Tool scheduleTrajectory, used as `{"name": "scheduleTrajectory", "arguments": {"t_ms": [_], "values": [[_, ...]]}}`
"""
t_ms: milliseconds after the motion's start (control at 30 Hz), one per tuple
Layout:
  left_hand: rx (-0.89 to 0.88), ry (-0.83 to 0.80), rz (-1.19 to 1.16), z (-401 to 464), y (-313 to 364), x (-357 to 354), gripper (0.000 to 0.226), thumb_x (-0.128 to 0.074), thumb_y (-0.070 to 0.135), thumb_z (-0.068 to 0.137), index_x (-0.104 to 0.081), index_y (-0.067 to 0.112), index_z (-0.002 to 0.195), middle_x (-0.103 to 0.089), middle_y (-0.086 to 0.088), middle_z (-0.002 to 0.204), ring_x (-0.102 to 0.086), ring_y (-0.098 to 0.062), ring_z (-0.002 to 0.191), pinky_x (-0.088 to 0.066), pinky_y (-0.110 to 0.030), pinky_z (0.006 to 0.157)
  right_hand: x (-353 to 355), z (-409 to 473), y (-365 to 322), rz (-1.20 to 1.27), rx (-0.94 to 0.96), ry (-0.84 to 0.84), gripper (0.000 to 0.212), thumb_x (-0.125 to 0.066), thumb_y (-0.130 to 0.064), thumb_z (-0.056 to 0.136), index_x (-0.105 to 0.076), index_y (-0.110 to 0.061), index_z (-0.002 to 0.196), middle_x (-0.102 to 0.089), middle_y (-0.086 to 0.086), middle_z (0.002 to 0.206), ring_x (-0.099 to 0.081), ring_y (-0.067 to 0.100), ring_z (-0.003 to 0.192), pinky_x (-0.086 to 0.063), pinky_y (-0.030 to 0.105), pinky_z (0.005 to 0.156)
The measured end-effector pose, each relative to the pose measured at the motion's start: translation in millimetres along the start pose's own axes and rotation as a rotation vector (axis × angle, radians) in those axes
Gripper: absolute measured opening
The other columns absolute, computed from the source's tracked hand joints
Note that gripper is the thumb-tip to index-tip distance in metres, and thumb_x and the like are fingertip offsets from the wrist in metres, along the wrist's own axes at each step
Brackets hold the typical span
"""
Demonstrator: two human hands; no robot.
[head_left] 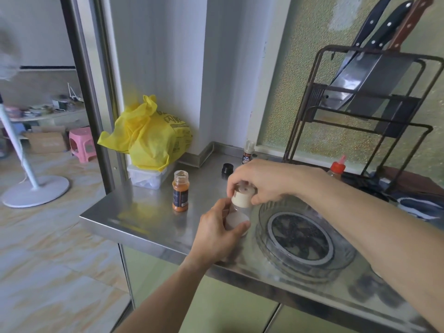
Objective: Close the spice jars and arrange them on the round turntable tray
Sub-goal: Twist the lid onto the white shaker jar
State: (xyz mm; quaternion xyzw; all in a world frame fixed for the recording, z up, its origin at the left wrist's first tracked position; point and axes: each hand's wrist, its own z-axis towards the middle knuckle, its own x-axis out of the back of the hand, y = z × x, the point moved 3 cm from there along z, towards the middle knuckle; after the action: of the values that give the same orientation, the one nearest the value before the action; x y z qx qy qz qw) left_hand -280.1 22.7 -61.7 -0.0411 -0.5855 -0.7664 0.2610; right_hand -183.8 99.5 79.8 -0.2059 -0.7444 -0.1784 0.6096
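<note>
My left hand grips the body of a clear spice jar with white contents, just left of the round clear turntable tray. My right hand is closed around the jar's beige cap, which sits on the jar's top. An uncapped jar of orange spice stands upright to the left on the steel counter. A loose black cap lies behind my hands. A small dark-labelled jar stands at the back by the wall. A red-capped bottle shows behind my right wrist.
A yellow plastic bag rests on a clear lidded box at the counter's back left. A dark metal rack holding knives and a cleaver stands at the back right. The counter's left edge drops to the tiled floor.
</note>
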Motion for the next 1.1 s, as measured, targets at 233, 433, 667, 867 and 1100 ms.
{"name": "scheduleTrajectory", "arguments": {"t_ms": [233,433,667,867,1100], "values": [[0.001,-0.006,-0.031,-0.5,0.0,-0.4,0.049,-0.077,0.040,0.079,-0.058,0.029,0.123,-0.070,0.015,0.111,-0.066,-0.004,0.102,-0.057,-0.028,0.091,-1.5,2.7,-4.1,0.024,0.009,-0.001,0.047,-0.082,-0.013,0.074,-0.072,-0.034,0.115,-0.070,-0.006,0.110,-0.061,0.016,0.099,-0.052,0.038,0.090],[-0.009,-0.005,-0.020,-0.3,1.0,-0.6,0.049,-0.076,0.039,0.081,-0.058,0.028,0.125,-0.069,0.014,0.116,-0.065,-0.004,0.106,-0.055,-0.026,0.094,-0.1,0.7,-2.3,0.033,-0.056,0.002,0.039,-0.085,-0.025,0.074,-0.073,-0.029,0.111,-0.063,-0.011,0.094,-0.058,0.010,0.086,-0.051,0.031,0.082],[-0.035,0.011,0.003,-1.1,1.3,-0.5,0.047,-0.075,0.040,0.082,-0.058,0.029,0.124,-0.069,0.014,0.114,-0.065,-0.005,0.104,-0.056,-0.031,0.093,5.0,3.7,-10.2,-0.101,-0.208,-0.063,0.056,-0.078,-0.061,0.067,-0.069,-0.026,0.109,-0.063,-0.010,0.083,-0.060,0.019,0.086,-0.057,0.040,0.083],[-0.044,0.010,0.008,-1.4,0.1,-1.0,0.048,-0.075,0.040,0.083,-0.057,0.027,0.125,-0.069,0.013,0.115,-0.064,-0.005,0.104,-0.056,-0.030,0.092,5.3,4.0,-13.0,-0.124,-0.273,-0.039,0.048,-0.064,-0.058,0.084,-0.066,-0.013,0.067,-0.071,0.002,0.061,-0.066,0.021,0.061,-0.057,0.034,0.064],[-0.043,-0.001,0.017,0.2,-3.3,-2.9,0.049,-0.074,0.044,0.083,-0.055,0.031,0.126,-0.067,0.015,0.117,-0.063,-0.003,0.106,-0.053,-0.026,0.093,-1.3,2.4,-12.9,-0.143,-0.293,-0.007,0.027,-0.071,-0.042,0.076,-0.065,-0.017,0.069,-0.062,0.005,0.069,-0.057,0.029,0.067,-0.050,0.036,0.060]]}}
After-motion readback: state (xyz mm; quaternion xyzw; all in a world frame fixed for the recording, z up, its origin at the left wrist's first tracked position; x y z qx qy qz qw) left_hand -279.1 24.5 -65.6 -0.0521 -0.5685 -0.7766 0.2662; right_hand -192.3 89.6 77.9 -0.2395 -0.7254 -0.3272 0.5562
